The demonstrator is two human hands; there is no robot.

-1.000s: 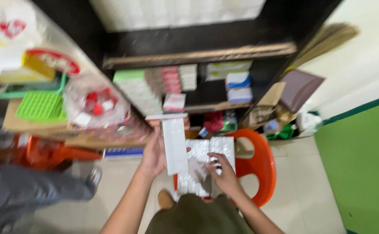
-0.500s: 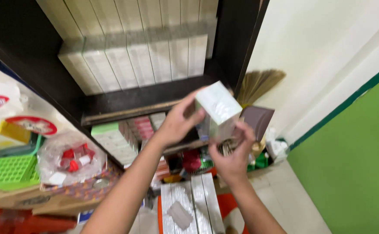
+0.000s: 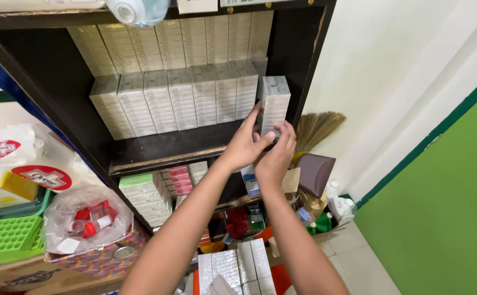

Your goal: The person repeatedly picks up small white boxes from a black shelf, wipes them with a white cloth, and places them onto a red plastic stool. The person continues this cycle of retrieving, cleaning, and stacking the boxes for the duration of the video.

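Both my hands hold one wrapped stack of pale boxes [image 3: 274, 104] upright at the right end of a dark shelf [image 3: 167, 148]. My left hand [image 3: 245, 143] grips its left side and lower front. My right hand [image 3: 278, 152] supports it from below. The stack stands next to rows of similar pale box stacks [image 3: 178, 98] that fill the shelf's back. More wrapped stacks [image 3: 237, 267] lie below, near the frame's bottom edge.
Lower shelves hold green, pink and white boxes [image 3: 151, 191]. At left sit a green rack [image 3: 6, 237], a bag of red-capped tubes [image 3: 88, 218] and cardboard boxes. A broom [image 3: 317, 128], a brown dustpan [image 3: 315, 172] and bottles stand at right by a white wall and green panel.
My hands have lifted the wrapped stack from above the orange chair up to the shelf and set it upright at the row's right end. My view tilted upward.
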